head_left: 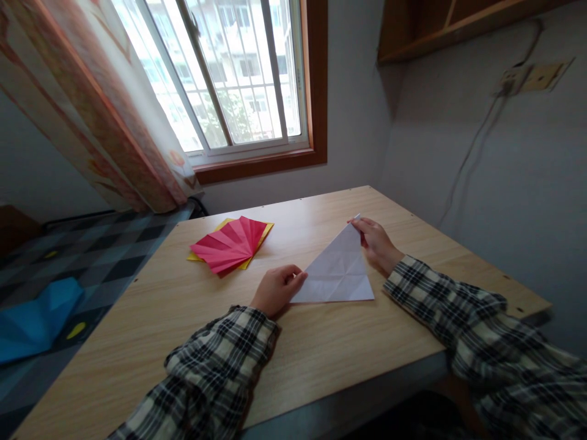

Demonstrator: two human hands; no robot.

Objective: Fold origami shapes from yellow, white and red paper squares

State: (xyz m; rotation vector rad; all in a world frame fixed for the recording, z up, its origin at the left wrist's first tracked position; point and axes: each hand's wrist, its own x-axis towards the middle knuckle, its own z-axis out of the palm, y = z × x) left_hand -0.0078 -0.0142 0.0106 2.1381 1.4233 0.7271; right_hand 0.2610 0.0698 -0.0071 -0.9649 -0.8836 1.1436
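Observation:
A white sheet of paper, folded into a triangle and marked with crossing creases, is held between my two hands over the wooden table. My left hand pinches its left corner between thumb and fingers. At the top corner, my right hand is closed on the paper, and a small tip sticks out above the fingers. The triangle's lower right corner hangs free of both hands, close to the tabletop. Part of the left corner is hidden under my left hand.
A pink pleated paper fan lies on yellow paper at the table's back left. Blue folded paper rests on a checked cloth to the left. Behind stand a window and a curtain.

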